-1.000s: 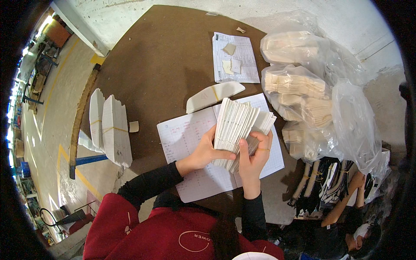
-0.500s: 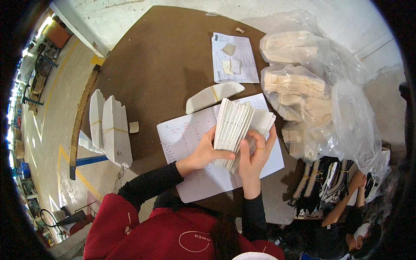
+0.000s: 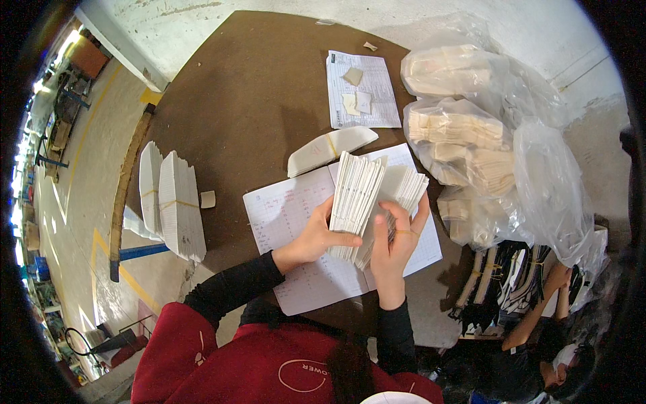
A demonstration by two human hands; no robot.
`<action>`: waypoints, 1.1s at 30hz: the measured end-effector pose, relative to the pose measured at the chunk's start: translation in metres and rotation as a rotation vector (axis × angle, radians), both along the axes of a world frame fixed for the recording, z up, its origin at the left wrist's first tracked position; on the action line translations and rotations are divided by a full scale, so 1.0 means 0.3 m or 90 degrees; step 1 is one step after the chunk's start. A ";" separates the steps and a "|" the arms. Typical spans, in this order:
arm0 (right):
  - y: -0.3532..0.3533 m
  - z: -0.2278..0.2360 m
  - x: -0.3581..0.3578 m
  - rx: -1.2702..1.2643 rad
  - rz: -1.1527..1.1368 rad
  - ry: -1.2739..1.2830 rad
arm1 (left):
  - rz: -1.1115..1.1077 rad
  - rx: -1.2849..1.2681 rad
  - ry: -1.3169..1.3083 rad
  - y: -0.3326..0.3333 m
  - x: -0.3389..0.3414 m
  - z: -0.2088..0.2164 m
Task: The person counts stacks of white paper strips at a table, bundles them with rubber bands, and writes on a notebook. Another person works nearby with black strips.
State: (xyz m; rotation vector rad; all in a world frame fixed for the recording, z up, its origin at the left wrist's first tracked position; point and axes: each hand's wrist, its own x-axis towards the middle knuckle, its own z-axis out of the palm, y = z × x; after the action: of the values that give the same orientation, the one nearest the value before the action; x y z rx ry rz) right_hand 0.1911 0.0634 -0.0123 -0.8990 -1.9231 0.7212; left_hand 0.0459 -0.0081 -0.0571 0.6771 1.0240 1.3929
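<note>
Above an open notebook (image 3: 286,229) with handwritten rows, I hold a thick stack of thin white card-like pieces (image 3: 355,202), fanned into two parts. My left hand (image 3: 311,236) is closed round the left part, its thumb across the front. On the right part (image 3: 407,185) my right hand (image 3: 393,252) is closed, fingers behind and among the pieces, thumb raised near the gap. A thin yellowish rubber band circles a finger of my right hand. Just beyond the notebook lies a banded bundle of white pieces (image 3: 331,149).
Two banded white bundles (image 3: 180,205) stand at the table's left edge beside a small scrap (image 3: 208,199). A printed sheet (image 3: 377,71) with scraps lies farther off. Clear plastic bags (image 3: 464,135) of cream pieces line the right; dark banded strips (image 3: 481,279) and a co-worker's arm (image 3: 538,306) are lower right.
The two parts of the stack have spread slightly farther apart, with my right fingers shifting a little at the gap. The co-worker's arm has moved slightly.
</note>
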 end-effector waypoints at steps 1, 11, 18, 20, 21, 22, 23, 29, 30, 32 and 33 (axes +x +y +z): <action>-0.002 0.006 0.000 -0.004 0.000 -0.007 | -0.002 0.003 -0.003 0.000 0.000 0.003; -0.006 0.001 -0.005 -0.023 -0.002 0.036 | -0.002 0.029 -0.008 0.003 -0.003 -0.003; -0.004 -0.011 0.003 0.002 0.009 -0.026 | 0.000 0.025 -0.003 0.006 -0.003 0.000; -0.007 0.004 -0.002 -0.005 0.019 -0.008 | 0.000 0.024 -0.015 0.006 -0.002 0.008; -0.009 0.009 -0.003 -0.008 0.023 0.002 | -0.001 0.025 -0.021 0.006 -0.002 0.009; -0.011 0.010 -0.004 -0.011 0.022 -0.001 | -0.001 0.024 -0.014 0.006 -0.003 0.008; -0.013 0.011 -0.004 -0.015 0.020 -0.004 | -0.001 0.024 -0.007 0.007 -0.004 0.005; -0.013 0.009 -0.014 -0.040 0.004 0.039 | 0.000 0.011 -0.025 0.005 -0.005 0.014; -0.014 0.010 -0.017 -0.055 -0.007 0.065 | 0.001 0.011 -0.032 0.006 -0.005 0.016; -0.009 -0.009 -0.014 -0.036 0.000 0.075 | -0.003 0.012 -0.021 0.005 -0.006 0.010; -0.006 -0.015 -0.012 -0.027 0.004 0.078 | -0.004 0.012 -0.016 0.005 -0.006 0.008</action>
State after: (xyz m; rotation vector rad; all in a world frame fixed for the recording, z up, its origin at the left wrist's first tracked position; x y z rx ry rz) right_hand 0.1876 0.0615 -0.0170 -0.8546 -1.8089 0.8057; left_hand 0.0441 -0.0067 -0.0547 0.6745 0.9900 1.4037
